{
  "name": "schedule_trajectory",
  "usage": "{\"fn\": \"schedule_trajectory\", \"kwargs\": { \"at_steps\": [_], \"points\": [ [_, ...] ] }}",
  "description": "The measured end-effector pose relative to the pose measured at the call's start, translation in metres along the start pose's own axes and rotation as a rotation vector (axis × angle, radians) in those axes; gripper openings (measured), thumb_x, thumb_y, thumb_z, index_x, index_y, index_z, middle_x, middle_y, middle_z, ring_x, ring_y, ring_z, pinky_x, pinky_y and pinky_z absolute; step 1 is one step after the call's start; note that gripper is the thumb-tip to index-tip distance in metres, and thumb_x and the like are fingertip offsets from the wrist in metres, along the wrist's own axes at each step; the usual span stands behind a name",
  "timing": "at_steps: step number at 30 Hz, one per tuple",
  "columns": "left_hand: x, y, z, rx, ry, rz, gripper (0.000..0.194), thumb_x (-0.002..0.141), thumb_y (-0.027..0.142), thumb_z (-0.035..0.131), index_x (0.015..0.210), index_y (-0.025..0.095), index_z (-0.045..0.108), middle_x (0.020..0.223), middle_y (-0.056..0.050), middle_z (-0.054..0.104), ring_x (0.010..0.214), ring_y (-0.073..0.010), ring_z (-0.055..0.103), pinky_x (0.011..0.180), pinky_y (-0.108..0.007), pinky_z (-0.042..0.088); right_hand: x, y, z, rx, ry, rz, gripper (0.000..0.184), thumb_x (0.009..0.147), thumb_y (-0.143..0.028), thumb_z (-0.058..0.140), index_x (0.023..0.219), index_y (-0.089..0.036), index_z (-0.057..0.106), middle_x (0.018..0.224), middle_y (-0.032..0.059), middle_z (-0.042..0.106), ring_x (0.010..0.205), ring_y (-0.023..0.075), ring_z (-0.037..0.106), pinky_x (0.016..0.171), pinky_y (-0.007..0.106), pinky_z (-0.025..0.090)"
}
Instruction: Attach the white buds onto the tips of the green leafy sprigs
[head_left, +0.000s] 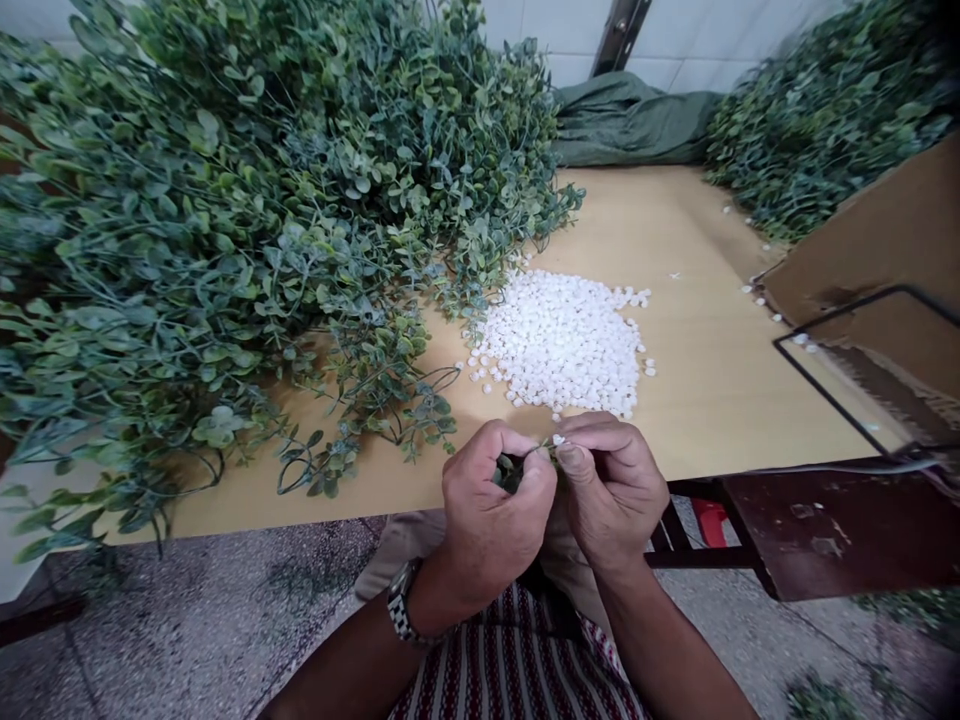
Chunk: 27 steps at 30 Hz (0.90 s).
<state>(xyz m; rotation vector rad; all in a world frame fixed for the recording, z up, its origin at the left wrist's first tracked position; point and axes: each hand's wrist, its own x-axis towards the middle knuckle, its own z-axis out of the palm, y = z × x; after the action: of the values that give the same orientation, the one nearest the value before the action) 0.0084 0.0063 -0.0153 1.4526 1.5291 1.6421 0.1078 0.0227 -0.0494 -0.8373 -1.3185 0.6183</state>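
My left hand is closed around a green artificial leaf sprig, whose thin stem end pokes out toward the right. Between the thumb and fingers of my right hand is a small white plastic piece, pinched at the stem's tip; whether the stem is inside it I cannot tell. Both hands meet over the table's front edge. Just beyond them lies a heap of the same small white pieces. A large pile of artificial greenery spreads over the left side, its loose sprigs reaching near my left hand.
The tan tabletop ends close to my lap. At the right stand a cardboard box and a black wire frame. More greenery and a dark green cloth bundle lie at the back. Below right is a dark red stool.
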Motion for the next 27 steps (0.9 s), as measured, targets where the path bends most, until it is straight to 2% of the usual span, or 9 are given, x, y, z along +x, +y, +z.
{"fn": "schedule_trajectory", "kwargs": {
  "at_steps": [4, 20, 23, 25, 27],
  "points": [
    [-0.001, -0.001, 0.002, 0.010, 0.015, 0.028, 0.015, 0.069, 0.006, 0.054, 0.059, 0.018, 0.053, 0.053, 0.005, 0.058, 0.049, -0.0069, 0.052, 0.049, -0.016, 0.041, -0.002, 0.003, 0.002, -0.038, 0.014, -0.089, 0.018, 0.081, -0.005, 0.062, 0.086, -0.021, 0.065, 0.074, -0.0007, 0.062, 0.073, 0.0142, 0.060, 0.066, 0.029, 0.050],
    [-0.001, -0.011, 0.001, -0.070, -0.015, 0.019, 0.016, 0.072, 0.004, 0.054, 0.062, 0.017, 0.055, 0.054, 0.006, 0.056, 0.049, -0.0052, 0.049, 0.049, -0.015, 0.038, -0.006, 0.004, 0.004, -0.175, -0.038, -0.221, 0.029, 0.080, 0.000, 0.061, 0.097, -0.023, 0.066, 0.078, 0.0011, 0.066, 0.076, 0.0171, 0.062, 0.069, 0.034, 0.052],
    [0.001, -0.012, -0.001, -0.132, -0.047, -0.022, 0.016, 0.073, 0.005, 0.056, 0.062, 0.017, 0.056, 0.056, 0.005, 0.057, 0.051, -0.0062, 0.049, 0.050, -0.016, 0.039, -0.005, 0.002, 0.004, -0.142, -0.063, -0.193, 0.026, 0.081, -0.002, 0.061, 0.095, -0.023, 0.068, 0.078, 0.0011, 0.066, 0.078, 0.0168, 0.062, 0.070, 0.034, 0.052],
    [0.001, -0.014, -0.003, -0.220, -0.084, -0.110, 0.014, 0.075, 0.009, 0.059, 0.064, 0.017, 0.058, 0.055, 0.005, 0.055, 0.049, -0.0068, 0.048, 0.048, -0.017, 0.039, -0.002, 0.001, 0.002, -0.071, -0.074, -0.115, 0.022, 0.084, -0.008, 0.061, 0.098, -0.023, 0.068, 0.080, 0.0018, 0.066, 0.078, 0.0171, 0.063, 0.070, 0.033, 0.052],
    [0.001, -0.018, -0.005, -0.353, -0.108, -0.221, 0.011, 0.078, 0.013, 0.062, 0.068, 0.017, 0.059, 0.056, 0.005, 0.054, 0.047, -0.0072, 0.047, 0.047, -0.018, 0.039, 0.002, 0.000, -0.003, -0.004, -0.021, -0.056, 0.021, 0.088, -0.018, 0.059, 0.107, -0.025, 0.066, 0.086, 0.0031, 0.066, 0.080, 0.0179, 0.063, 0.071, 0.034, 0.053]
  ]
}}
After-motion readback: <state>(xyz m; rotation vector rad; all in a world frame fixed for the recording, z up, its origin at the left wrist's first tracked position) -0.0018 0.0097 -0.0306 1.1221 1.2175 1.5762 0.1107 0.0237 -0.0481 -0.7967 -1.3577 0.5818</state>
